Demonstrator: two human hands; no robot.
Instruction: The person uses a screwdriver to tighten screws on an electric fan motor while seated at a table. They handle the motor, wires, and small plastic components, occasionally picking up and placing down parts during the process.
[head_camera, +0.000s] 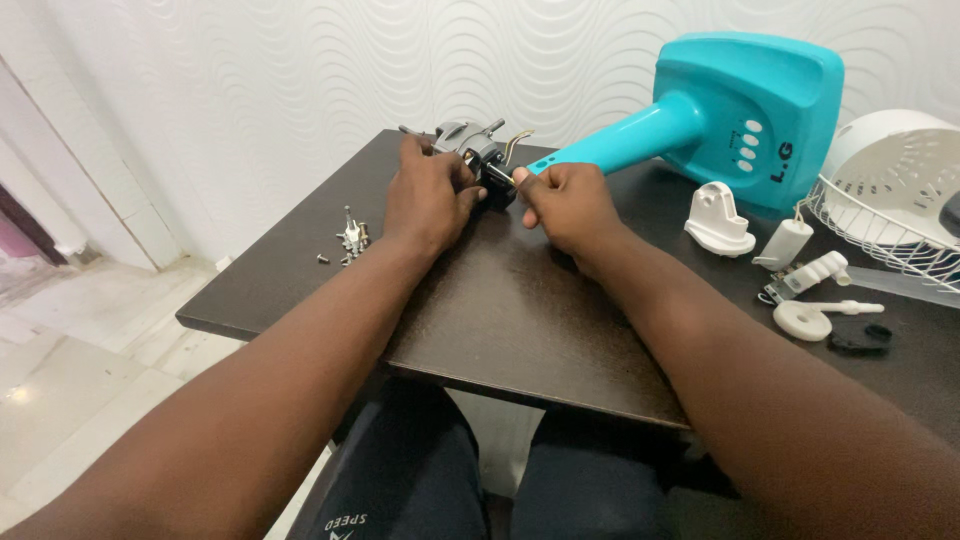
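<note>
Nearest: dark trousers under the table edge, both forearms stretched fwd over a dark brown table (520, 330) w/ a fine matte grain. The left hand (428, 195) is closed over the near side of a small fan motor (478, 158), palm down, fingers wrapped round its body. The right hand (565, 200) is pinched shut, thumb & forefinger nipping something thin at the motor's right side; can't tell exactly what, maybe a wire or pin. The motor sits at the table's far-middle, just by the back edge: grey metal & black parts, lumpy, w/ a shaft stub poking up-left and a bent brass-coloured lead curling up-right. Its long axis runs roughly left-right across the table, shaft end twd the left. Left of the hands, apart from them, a small cluster of screws (350, 240), shiny metal. Right side, well apart: white plastic bits, a rounded bracket (718, 220), a small cylinder capacitor (785, 243), a round knob w/ stem (812, 318), a black cap (860, 338). Further back, a teal fan base (745, 110), smooth glossy plastic, neck pointing down-left twd the motor, touching or nearly so. Far right, a white wire grille (880, 215). Behind all, a white wall w/ wavy relief.
</note>
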